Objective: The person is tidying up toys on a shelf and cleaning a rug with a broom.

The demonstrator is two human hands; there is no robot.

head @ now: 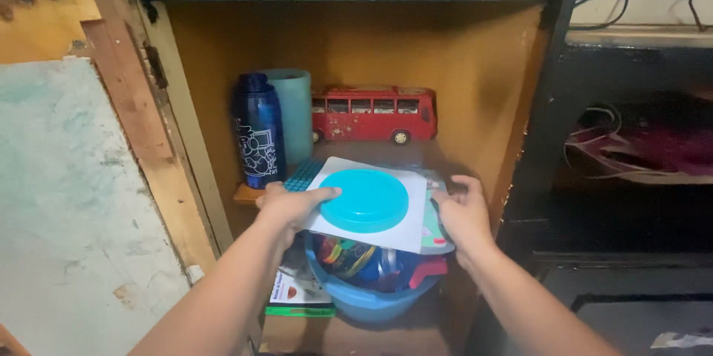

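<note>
A turquoise round lid (367,200) lies flat on a white sheet (405,233), and the two are held together in front of an open cupboard (475,66), just above a blue bowl (371,300). The left hand (291,207) takes the sheet's left edge, its grip clamped there with the thumb stretched over the top so that the tip touches the rim of the lid. The right hand (464,215) has its grip closed on the right edge of the stack, fingers curled over the top. Under the sheet, a thin card or book with a pale green, patterned border (433,233) sticks out toward the right hand; what it is exactly is hard to tell.

The blue bowl beneath the lid is full of small coloured things, red, blue and yellow among them, too jumbled to name. To the left of the bowl and lower, a booklet with a green edge (299,293) lies flat.

Behind the lid, on the cupboard's shelf (246,194), a dark blue bottle (258,133) with white drawings stands upright at the left. A pale teal cup (295,111) stands just behind it. To the right of the cup a red toy bus (373,114) is parked side-on against the back wall.

Left of the lid, the cupboard's worn wooden door (82,200) stands open.
</note>
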